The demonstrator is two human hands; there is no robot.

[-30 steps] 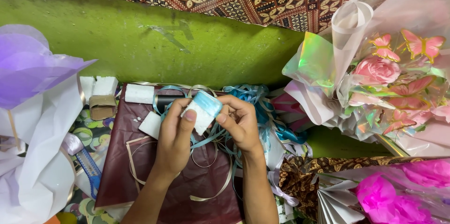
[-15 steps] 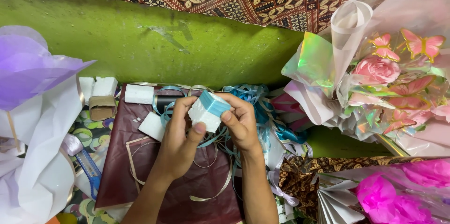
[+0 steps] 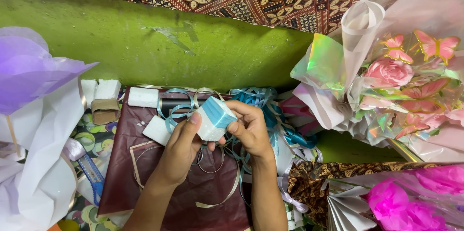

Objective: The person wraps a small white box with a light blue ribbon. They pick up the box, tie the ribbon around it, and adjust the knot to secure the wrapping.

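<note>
While both hands met above the dark red sheet (image 3: 145, 173), a small white foam block (image 3: 215, 120) with a light blue top sat between them, lifted clear of the surface and tilted, its blue face turned up and to the right. The left hand (image 3: 181, 146) gripped the block from the left, its thumb pressed against the upper left edge and its fingers curled underneath. The right hand (image 3: 249, 129) closed on it from the right, thumb and fingertips pinching the blue end. Neither hand was spread; both were curled tight around the block.

Beneath and just beyond the hands lay a tangle of blue and cream ribbons (image 3: 263, 103), some strands trailing over the sheet toward the near edge. Two more white foam pieces (image 3: 142, 97) rested on the far left part of the sheet, one close beside the left wrist. A small cardboard box (image 3: 105, 110) stood farther left. Lilac and white wrapping paper (image 3: 29, 74) filled the left side, and a pink flower bouquet (image 3: 391, 74) with paper butterflies lay well apart on the right. A green wall (image 3: 145, 47) rose behind everything.
</note>
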